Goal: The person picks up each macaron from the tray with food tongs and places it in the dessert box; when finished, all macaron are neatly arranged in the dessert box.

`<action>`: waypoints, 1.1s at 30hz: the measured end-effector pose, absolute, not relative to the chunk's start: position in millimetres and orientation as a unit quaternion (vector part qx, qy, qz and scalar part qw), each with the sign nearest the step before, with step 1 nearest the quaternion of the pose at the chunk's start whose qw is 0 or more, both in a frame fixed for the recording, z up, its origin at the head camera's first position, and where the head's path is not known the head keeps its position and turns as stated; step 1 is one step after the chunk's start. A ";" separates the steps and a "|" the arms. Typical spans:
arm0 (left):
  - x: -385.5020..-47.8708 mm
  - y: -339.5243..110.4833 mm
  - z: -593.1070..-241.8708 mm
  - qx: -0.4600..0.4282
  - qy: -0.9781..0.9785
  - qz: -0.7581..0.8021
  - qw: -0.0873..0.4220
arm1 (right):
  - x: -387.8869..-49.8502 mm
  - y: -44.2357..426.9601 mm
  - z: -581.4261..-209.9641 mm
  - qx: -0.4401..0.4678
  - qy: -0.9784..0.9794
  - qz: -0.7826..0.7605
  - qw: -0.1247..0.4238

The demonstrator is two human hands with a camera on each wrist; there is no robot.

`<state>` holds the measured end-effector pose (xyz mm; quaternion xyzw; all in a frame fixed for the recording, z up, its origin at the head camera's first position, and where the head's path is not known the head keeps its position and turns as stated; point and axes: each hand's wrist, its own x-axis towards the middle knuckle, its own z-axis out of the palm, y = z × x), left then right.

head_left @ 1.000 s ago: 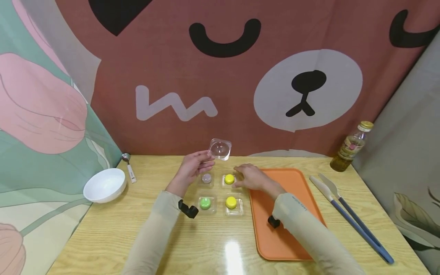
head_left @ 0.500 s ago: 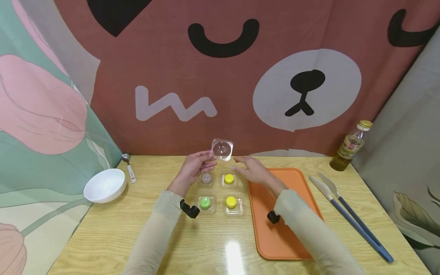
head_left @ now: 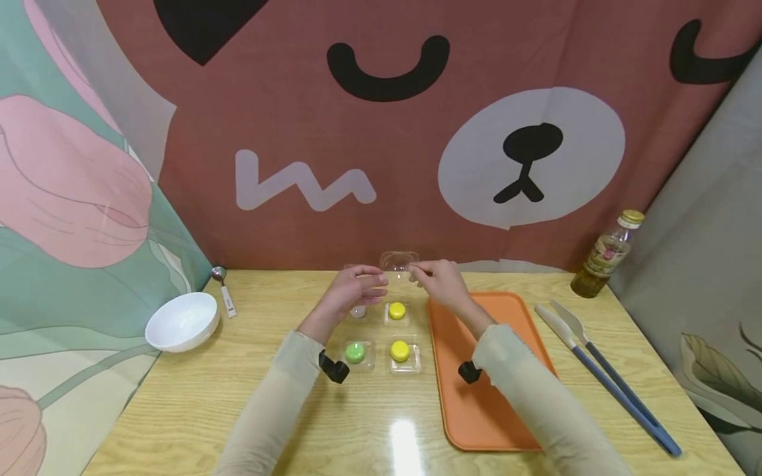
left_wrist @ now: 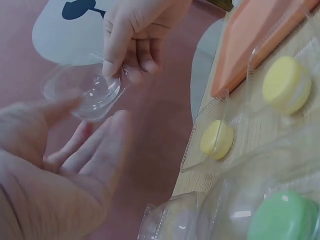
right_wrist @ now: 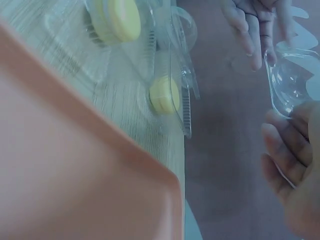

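Between thumb and fingers, my right hand pinches a clear plastic domed lid by its right edge, above the table's back edge. My left hand is just left of the lid, fingers extended and relaxed; whether a fingertip touches the rim I cannot tell. Below the hands, clear plastic boxes hold macarons: a back yellow macaron, a front yellow macaron, a green macaron and a pale lilac one partly hidden by my left hand. The left wrist view shows the yellow macaron in its box.
An orange tray lies under my right forearm. Right of it are a long blue-handled pair of tongs and, behind, an oil bottle. At left stand a white bowl and a measuring spoon. A curtain backs the table.
My right hand has risen from beside the back yellow macaron and taken the lid's right edge. The left hand has released its grip; the lid has shifted right and tilted.
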<state>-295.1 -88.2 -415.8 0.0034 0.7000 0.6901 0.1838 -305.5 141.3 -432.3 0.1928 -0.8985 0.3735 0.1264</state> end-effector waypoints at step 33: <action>-290.3 -93.8 -417.7 0.223 0.876 0.424 0.052 | -300.0 176.5 -415.7 0.251 -0.898 0.357 -0.053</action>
